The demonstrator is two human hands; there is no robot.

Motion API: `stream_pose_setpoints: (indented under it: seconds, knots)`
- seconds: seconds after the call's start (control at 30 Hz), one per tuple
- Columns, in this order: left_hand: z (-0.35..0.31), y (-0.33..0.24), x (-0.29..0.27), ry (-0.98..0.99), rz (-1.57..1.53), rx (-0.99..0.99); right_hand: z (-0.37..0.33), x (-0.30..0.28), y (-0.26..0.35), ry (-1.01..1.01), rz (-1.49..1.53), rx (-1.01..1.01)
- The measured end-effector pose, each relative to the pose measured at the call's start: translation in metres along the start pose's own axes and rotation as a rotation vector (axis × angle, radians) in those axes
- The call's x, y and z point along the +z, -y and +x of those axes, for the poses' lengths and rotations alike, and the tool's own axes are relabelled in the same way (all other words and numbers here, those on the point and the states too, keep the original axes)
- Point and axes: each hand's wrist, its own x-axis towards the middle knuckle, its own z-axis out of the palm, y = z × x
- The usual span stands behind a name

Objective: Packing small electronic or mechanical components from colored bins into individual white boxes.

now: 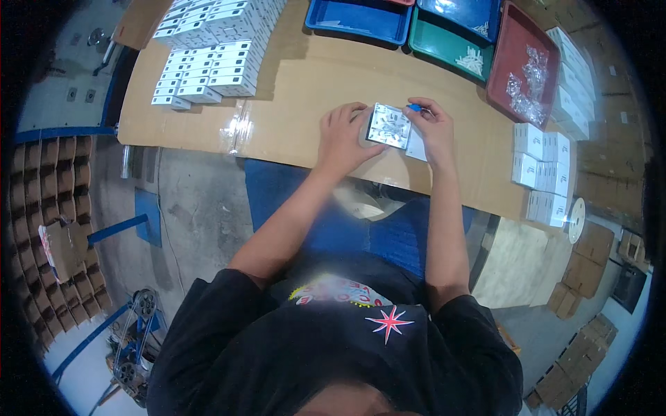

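A small square unit (389, 126) with a shiny whitish face and dark edges is in front of me on the table. My left hand (341, 139) grips it from its left side, with the thumb at its lower edge and the fingers around the far left corner. At its right side, my right hand (434, 130) has its thumb and fingers closed on a small blue piece (415, 107). The kind of that piece cannot be made out. Beneath the right hand a flat white piece (416, 147) shows, partly covered by the unit and the fingers.
Stacked white boxes (215, 66) stand at the far left. Along the far edge are a blue tray (357, 35), a green tray (433, 52) with white pieces and a red tray (499, 76) with clear bags. More small white boxes (544, 170) sit at the right edge.
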Motion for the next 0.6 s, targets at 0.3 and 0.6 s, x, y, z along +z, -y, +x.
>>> stream_pose_setpoints:
  seconds: [0.3,0.6]
  knots:
    - [-0.002,0.001,-0.004,0.015,-0.024,-0.006,-0.005,0.025,0.006,0.013,-0.565,-0.190]
    - [-0.004,0.003,-0.002,0.012,-0.039,-0.016,0.000,0.036,-0.006,0.084,-0.851,-0.366]
